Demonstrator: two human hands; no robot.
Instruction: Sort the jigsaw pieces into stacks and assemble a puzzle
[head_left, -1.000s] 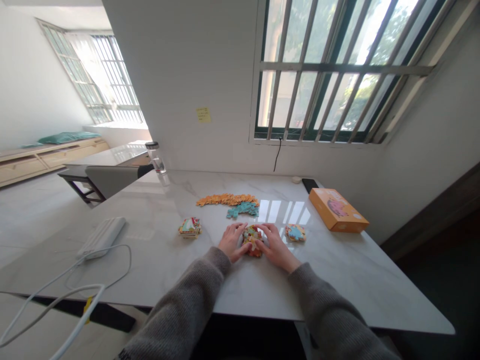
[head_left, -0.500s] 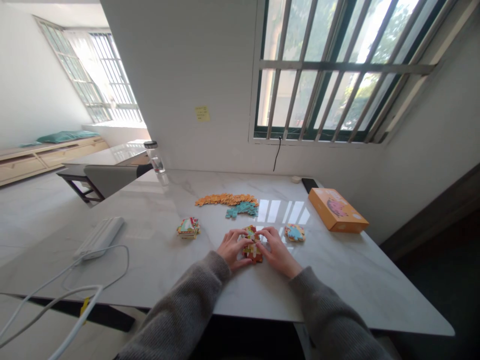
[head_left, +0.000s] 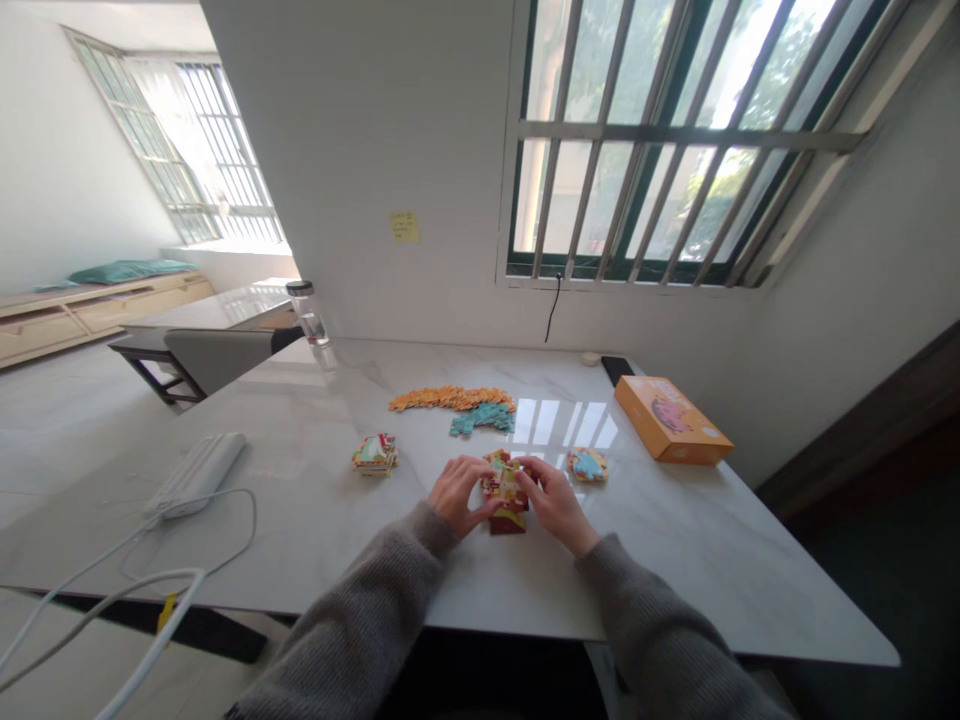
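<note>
Left hand and right hand grip puzzle pieces, lower centre of frame; I see orange box at right.

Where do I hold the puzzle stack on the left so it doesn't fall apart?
Try coming from above and gripping the stack low down, at its left and right edges, thumb facing fingers. It lies flat on the table in uneven layers, so pinching only the top would probably leave the bottom behind.
</note>
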